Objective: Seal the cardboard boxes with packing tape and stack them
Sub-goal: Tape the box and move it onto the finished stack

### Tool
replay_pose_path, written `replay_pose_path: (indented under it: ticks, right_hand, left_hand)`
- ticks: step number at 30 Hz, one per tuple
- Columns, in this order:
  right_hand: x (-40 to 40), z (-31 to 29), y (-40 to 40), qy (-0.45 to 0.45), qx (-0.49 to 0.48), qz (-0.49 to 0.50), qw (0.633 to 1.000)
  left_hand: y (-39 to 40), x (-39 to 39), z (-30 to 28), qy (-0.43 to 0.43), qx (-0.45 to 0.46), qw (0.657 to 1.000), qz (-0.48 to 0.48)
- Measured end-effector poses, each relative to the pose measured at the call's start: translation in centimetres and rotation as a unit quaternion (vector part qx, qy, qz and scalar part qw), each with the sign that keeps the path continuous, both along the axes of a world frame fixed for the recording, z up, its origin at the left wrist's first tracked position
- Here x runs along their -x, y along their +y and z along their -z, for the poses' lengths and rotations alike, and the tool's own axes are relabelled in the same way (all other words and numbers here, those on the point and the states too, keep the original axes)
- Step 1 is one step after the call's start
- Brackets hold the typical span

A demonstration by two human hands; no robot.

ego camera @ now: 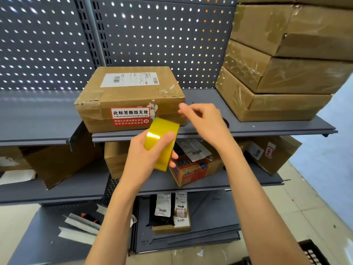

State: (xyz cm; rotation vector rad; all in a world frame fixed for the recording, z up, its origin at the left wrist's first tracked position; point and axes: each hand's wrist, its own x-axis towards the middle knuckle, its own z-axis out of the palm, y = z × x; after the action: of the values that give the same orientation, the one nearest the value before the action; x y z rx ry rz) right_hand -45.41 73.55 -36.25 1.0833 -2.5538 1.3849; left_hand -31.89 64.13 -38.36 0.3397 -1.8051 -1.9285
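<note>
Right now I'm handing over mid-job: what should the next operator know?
Left hand grips the yellow tape roll in front of the shelf.
Right hand is raised beside the roll, fingers pinched; whether it holds the tape end is unclear.
The labelled box sits on the upper shelf, with no fresh tape visible.
A wrapped stack stands to the right.
Left: tape this box, then stack it.

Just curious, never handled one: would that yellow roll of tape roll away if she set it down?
Probably: the yellow roll of packing tape is round, so on edge it may roll. Its glossy surface looks slippery, though the left hand has a firm grip round it. It seems light, carried one-handed.
</note>
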Motion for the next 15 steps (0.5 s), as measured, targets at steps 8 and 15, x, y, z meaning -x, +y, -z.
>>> replay_pose_path:
  ticks: [8, 15]
  right_hand:
    - [-4.3, -0.5, -1.5, -0.195, -0.032, -0.193, 0.961]
    - [-8.1, 0.9, -4.3, -0.154, 0.053, -0.206, 0.965]
  left_hand:
    - [-1.2, -3.3, 0.2, -0.001, 0.055, 0.998, 0.002]
    - [-3.0, -7.2, 0.5, -0.011, 0.109, 0.992, -0.054]
